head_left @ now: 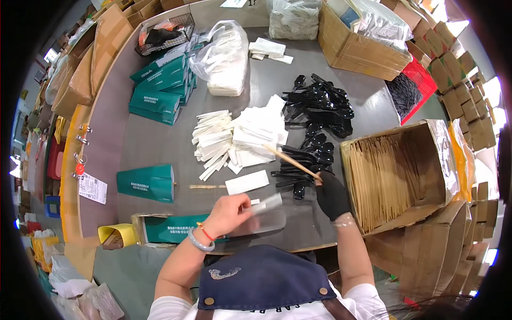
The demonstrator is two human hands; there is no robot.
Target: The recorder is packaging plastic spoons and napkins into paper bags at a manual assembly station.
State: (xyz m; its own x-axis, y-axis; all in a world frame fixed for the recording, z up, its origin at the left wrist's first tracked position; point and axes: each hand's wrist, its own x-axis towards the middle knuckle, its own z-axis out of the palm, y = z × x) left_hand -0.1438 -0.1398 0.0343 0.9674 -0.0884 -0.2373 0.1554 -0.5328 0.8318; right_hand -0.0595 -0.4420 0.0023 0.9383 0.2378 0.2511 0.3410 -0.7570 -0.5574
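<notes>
My right hand (333, 196), in a black glove, grips a thin tan pair of chopsticks (292, 161) by its near end. The far end slants up-left over a pile of white napkin packets (260, 125). My bare left hand (230, 212) is closed at the edge of a clear plastic sleeve (272, 204), slightly blurred. More clear sleeves (269, 224) lie under it. Just beyond the left hand lie a white packet (247, 182) and another tan stick (207, 186). Black plastic spoons (314, 152) are heaped beside the right hand, with a larger spoon heap (320, 104) farther back.
An open carton (397, 176) of tan chopsticks stands at right. Green printed sleeves lie in a stack (160, 88), a single pile (145, 182) and a front box (168, 229). Behind are a plastic bag of white packets (226, 64), a wire basket (165, 34) and a large carton (362, 45).
</notes>
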